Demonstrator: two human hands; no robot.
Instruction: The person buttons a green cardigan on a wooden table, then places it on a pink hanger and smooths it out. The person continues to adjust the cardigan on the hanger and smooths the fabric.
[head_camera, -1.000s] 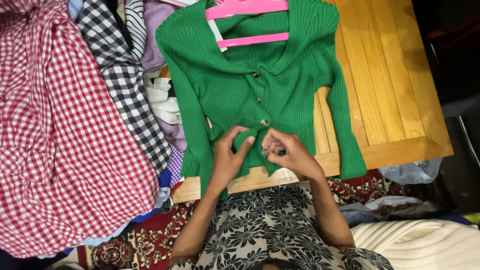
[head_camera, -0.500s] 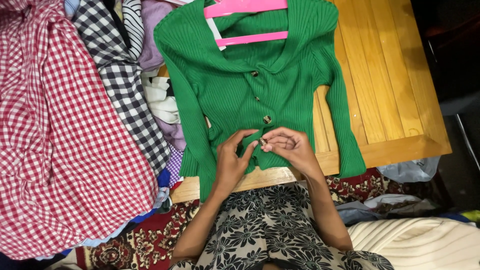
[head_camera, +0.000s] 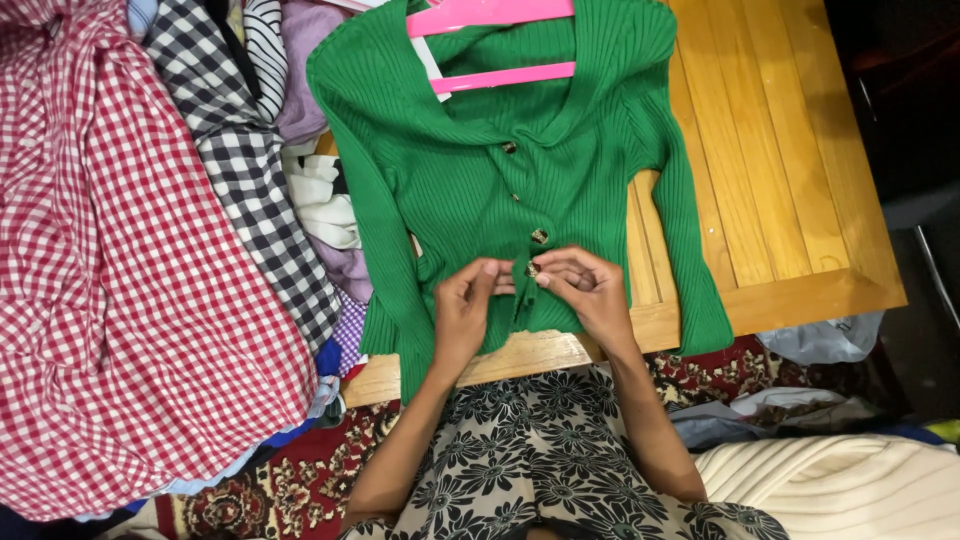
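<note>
Both hands (head_camera: 530, 290) pinch the green cardigan's (head_camera: 470, 190) lowest button (head_camera: 532, 270).

I take this for a room in a home, with laundry being sorted. I see a plain wooden table (head_camera: 780, 170) heaped with mixed everyday clothes: a red checked shirt (head_camera: 120, 300), a black-and-white checked shirt (head_camera: 240, 170), striped and lilac pieces, and a green cardigan (head_camera: 470, 180) on a pink plastic hanger (head_camera: 490, 15). Under the table lies a patterned red rug (head_camera: 290, 485), household style. A plastic bag (head_camera: 825, 338) and a cream ribbed cushion (head_camera: 860, 490) sit on the floor nearby.
</note>
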